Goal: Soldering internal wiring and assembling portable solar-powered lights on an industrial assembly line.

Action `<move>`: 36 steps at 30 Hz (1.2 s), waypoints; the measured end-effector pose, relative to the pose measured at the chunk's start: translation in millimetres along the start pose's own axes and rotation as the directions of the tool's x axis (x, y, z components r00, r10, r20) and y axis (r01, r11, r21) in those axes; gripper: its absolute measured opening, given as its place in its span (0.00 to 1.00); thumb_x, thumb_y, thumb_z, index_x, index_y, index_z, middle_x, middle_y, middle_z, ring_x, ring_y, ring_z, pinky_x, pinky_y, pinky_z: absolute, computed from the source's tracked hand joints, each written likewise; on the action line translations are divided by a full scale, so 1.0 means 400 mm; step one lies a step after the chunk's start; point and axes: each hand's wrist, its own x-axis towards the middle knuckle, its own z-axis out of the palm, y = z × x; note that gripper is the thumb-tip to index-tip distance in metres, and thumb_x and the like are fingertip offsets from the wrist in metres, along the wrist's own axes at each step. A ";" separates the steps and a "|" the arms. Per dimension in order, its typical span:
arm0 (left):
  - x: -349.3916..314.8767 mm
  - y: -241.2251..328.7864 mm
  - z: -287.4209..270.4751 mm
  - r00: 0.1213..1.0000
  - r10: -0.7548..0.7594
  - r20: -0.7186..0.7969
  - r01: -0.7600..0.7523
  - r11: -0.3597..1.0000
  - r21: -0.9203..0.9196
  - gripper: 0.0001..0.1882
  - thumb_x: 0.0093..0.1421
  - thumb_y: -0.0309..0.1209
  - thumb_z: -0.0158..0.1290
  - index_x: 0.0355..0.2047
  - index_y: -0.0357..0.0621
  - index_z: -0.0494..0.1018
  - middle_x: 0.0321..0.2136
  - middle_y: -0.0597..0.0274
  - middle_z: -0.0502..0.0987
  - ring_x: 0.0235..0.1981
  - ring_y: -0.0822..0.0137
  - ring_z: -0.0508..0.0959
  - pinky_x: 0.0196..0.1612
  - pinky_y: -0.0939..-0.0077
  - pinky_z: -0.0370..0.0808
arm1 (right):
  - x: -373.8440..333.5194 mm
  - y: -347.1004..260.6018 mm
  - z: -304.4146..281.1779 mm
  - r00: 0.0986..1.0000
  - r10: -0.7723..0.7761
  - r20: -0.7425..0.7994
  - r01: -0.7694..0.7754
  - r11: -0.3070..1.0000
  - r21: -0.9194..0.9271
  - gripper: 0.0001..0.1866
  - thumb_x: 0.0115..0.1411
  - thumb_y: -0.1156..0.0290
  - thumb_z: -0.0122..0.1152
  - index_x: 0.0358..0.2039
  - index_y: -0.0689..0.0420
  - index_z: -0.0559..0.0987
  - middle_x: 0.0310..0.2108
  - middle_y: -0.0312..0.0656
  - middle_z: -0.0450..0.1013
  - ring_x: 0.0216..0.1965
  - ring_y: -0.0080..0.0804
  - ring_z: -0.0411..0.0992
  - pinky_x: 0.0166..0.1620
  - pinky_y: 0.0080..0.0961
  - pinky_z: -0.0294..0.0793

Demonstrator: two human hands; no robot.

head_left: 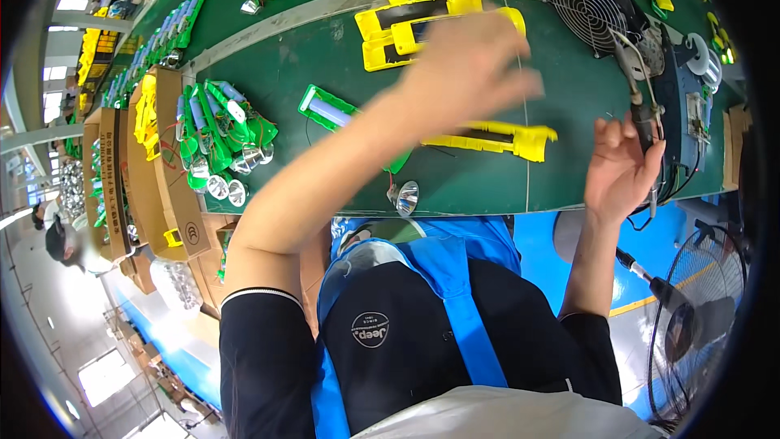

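- Nearest the person, a silver reflector cup sits at the front edge of the green surface, just in front of the yellow casing half.
- The right hand is up at the soldering iron, to the right of the yellow casing half; its grip is closed around the iron's handle, fingers wrapped.
- The yellow casing half lies flat on the surface, long side across, between the two hands.
- Left of the casing half rests a green torch body with a pale tube in it.
- The left hand reaches out above the casing half, blurred with motion; its grip looks loosely spread, but whether it holds anything cannot be told.
- Beyond the casing half, right under that hand, a cluster of yellow torches lies on the surface.
- Far right of the casing half stands a small black fan.
- Well left of it, a cardboard box holds green torch parts.
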 end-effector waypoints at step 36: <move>-0.281 0.055 -0.022 0.997 0.072 -0.041 -0.078 0.985 -0.156 0.15 0.41 0.23 0.60 0.31 0.45 0.71 0.33 0.62 0.69 0.32 0.59 0.70 0.34 0.69 0.68 | -0.126 -0.008 -0.034 0.995 0.029 0.096 0.000 0.959 -0.284 0.17 0.60 0.60 0.51 0.45 0.57 0.68 0.35 0.41 0.69 0.31 0.28 0.63 0.57 0.46 0.55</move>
